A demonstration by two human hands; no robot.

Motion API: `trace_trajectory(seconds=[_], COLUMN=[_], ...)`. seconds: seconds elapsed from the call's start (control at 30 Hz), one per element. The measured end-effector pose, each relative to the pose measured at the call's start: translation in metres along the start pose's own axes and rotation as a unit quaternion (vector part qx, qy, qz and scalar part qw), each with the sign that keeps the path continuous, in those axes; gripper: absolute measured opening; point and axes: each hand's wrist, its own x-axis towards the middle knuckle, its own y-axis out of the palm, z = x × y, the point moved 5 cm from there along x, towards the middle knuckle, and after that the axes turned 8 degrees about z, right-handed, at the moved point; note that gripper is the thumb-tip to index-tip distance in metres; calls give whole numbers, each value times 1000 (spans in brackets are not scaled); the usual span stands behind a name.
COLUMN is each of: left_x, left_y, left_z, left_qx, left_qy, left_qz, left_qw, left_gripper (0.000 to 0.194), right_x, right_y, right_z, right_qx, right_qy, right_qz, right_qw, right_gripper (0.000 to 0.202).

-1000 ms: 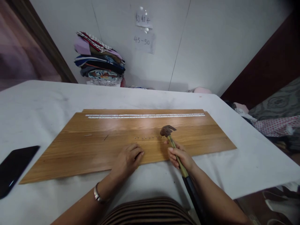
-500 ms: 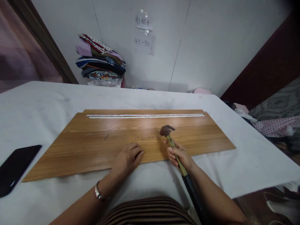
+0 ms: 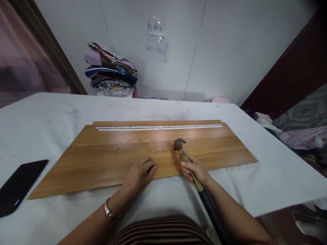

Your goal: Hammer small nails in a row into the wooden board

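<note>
My right hand (image 3: 195,170) is closed around the wooden part of a claw hammer (image 3: 188,160), well up from its black grip. The hammer's rusty head is just above the board, at the right end of a row of several small nail heads (image 3: 158,150). Palm down, my left hand (image 3: 140,171) rests on the front edge of the wooden board (image 3: 102,170) with fingers loosely bent, holding nothing visible. Two loose nails (image 3: 117,150) lie on the board's left part.
Two white measuring strips (image 3: 158,128) run along the board's back. A black phone (image 3: 21,185) lies on the white-covered table (image 3: 276,180) at left. Folded clothes (image 3: 112,73) are stacked by the wall, below handwritten paper signs (image 3: 155,49).
The hammer head has shifted slightly left and down, its claw turned a little. My left hand stays on the board. The whole view has tilted slightly.
</note>
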Motion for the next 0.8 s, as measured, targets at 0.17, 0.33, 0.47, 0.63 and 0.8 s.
trace_trajectory(seconds=[0.17, 0.33, 0.47, 0.63, 0.8], left_x=[0, 0, 0, 1, 1], left_y=[3, 2, 1, -1, -2], left_z=[3, 2, 1, 0, -1], left_qx=[-1, -1, -4, 1, 11], left_qy=[0, -1, -12, -12, -10], left_qz=[3, -5, 6, 9, 10], left_qw=[1000, 1000, 1000, 1000, 1000], left_gripper=[22, 22, 22, 20, 21], right_x=[-1, 0, 1, 1, 1], right_y=[0, -2, -3, -3, -3], right_z=[2, 1, -1, 1, 0], right_qx=[8, 3, -3, 3, -4], right_qy=[-10, 0, 6, -9, 7], right_qz=[-2, -2, -3, 1, 1], right_qw=[1000, 1000, 1000, 1000, 1000], right_gripper=[38, 39, 40, 39, 38])
